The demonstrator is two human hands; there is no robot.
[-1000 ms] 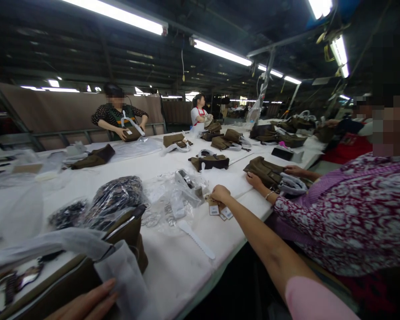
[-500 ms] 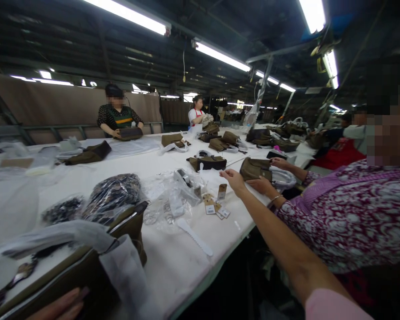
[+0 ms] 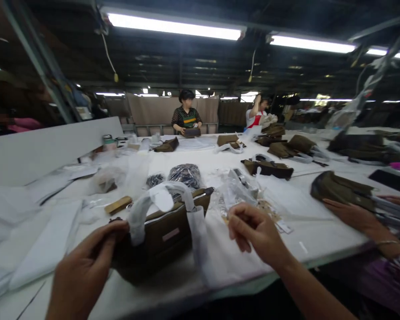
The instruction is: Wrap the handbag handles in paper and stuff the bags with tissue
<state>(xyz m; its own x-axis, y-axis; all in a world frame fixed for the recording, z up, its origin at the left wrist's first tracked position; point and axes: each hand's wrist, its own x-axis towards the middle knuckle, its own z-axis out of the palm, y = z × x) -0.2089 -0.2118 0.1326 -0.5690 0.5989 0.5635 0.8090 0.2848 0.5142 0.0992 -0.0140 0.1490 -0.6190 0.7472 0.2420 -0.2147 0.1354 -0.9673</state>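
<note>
An olive-brown handbag [image 3: 166,235] stands on the white table in front of me. Its handles [image 3: 138,218] are wrapped in white translucent sheet, and a zip runs along the top. A small pinkish patch sits on its front. My left hand [image 3: 90,262] grips the bag's left end, thumb and fingers closed at the top corner. To the right of the bag, my right hand [image 3: 253,229] hangs above the table with its fingers curled together; whatever they may hold cannot be made out. Behind that hand lie cardboard tags [image 3: 268,209] and clear plastic bags [image 3: 235,193].
Plastic-wrapped dark bundles [image 3: 186,175] lie behind the bag. A tan block [image 3: 118,205] is at its left. A co-worker's hand [image 3: 348,215] rests by another olive bag [image 3: 340,191] at right. Two people work across the table [image 3: 200,155], among more bags.
My view has swung left, bringing the handbag to the middle. My right hand has drawn back from beside the co-worker toward the bag. My left hand now shows at the bag's left end.
</note>
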